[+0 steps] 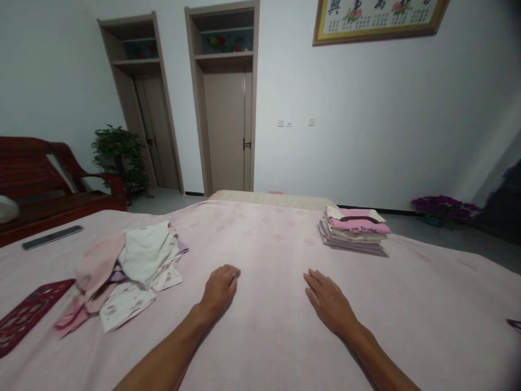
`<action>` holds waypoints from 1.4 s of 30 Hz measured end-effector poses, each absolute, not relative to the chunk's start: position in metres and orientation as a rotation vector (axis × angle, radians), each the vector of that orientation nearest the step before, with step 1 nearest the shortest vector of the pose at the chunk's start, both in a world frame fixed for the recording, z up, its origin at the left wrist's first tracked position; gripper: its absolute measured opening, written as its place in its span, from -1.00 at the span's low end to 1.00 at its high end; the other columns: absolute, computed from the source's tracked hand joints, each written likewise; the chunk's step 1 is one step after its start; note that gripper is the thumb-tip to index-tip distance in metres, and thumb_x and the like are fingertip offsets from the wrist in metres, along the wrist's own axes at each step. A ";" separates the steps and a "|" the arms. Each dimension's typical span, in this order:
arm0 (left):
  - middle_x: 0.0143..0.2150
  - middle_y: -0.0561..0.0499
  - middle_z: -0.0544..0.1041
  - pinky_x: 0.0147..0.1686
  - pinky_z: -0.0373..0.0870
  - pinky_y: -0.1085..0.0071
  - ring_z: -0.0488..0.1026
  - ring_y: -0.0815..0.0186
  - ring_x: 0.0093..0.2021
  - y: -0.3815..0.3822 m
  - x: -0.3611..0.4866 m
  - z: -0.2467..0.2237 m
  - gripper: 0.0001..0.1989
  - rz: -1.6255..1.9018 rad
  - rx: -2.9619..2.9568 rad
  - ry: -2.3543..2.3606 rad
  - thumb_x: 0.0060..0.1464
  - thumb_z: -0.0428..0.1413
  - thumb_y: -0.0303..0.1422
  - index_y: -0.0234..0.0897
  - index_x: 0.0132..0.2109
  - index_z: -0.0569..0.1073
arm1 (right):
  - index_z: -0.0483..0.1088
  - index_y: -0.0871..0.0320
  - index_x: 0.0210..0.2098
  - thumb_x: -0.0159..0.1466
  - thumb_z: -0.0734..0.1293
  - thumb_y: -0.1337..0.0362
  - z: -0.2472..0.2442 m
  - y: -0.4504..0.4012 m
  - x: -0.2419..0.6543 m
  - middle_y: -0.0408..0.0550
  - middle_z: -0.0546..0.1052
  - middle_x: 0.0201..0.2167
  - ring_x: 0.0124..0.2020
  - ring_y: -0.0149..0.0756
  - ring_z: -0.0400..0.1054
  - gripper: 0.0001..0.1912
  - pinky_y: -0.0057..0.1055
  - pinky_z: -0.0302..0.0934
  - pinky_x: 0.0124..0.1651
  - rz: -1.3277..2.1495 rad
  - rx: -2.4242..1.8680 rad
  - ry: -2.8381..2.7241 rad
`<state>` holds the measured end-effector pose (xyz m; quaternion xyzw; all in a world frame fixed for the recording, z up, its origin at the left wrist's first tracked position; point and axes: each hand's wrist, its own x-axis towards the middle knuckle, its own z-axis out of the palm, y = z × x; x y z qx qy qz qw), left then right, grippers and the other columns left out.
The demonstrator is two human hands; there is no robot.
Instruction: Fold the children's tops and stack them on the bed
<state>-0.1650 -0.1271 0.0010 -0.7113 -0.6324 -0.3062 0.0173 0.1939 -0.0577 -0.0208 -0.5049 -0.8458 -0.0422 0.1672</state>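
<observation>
Both of my hands rest on a pink flower-patterned cloth that covers a wide, flat surface. My left hand lies with its fingers slightly bent and holds nothing. To its left is a loose heap of small clothes in white, pink and spotted fabric. My right hand lies palm down, fingers stretched out and a little apart, with nothing in it. Beyond that hand stands a neat stack of folded clothes, a pink piece with dark lettering near its top. Neither hand touches the clothes.
A red patterned phone case lies at the left edge, and a dark, flat, long object lies farther back. A dark item shows at the right edge. Behind are a wooden bench, a potted plant and purple flowers.
</observation>
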 end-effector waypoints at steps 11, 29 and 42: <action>0.15 -0.21 0.44 0.17 0.10 0.03 0.24 -0.03 0.22 -0.122 -0.261 -0.005 -0.63 -0.675 -1.310 -2.145 0.14 0.06 -0.44 -0.25 0.08 0.52 | 0.38 0.09 0.21 0.40 0.12 0.06 -0.028 -0.052 0.202 0.02 0.36 0.29 0.32 -0.11 0.20 -0.50 -0.02 0.04 0.38 -0.069 -1.352 -2.359; 0.23 -0.31 0.17 -0.04 0.37 0.08 0.38 -0.02 0.03 -0.155 -0.340 0.021 -0.34 -1.186 -0.641 -2.477 0.06 0.07 -0.44 -0.28 0.33 0.20 | 0.36 0.06 0.24 0.41 0.10 0.04 -0.026 -0.053 0.203 0.00 0.32 0.31 0.35 -0.11 0.15 -0.49 -0.02 0.00 0.40 -0.044 -1.378 -2.379; 0.16 -0.47 0.36 0.05 0.35 -0.05 0.41 -0.19 0.11 -0.149 -0.361 0.011 -0.33 -1.293 -0.493 -2.508 0.14 0.04 -0.32 -0.51 0.33 0.12 | 0.37 0.08 0.23 0.41 0.10 0.06 -0.029 -0.051 0.203 0.01 0.34 0.30 0.33 -0.12 0.18 -0.50 -0.05 0.01 0.39 -0.083 -1.352 -2.378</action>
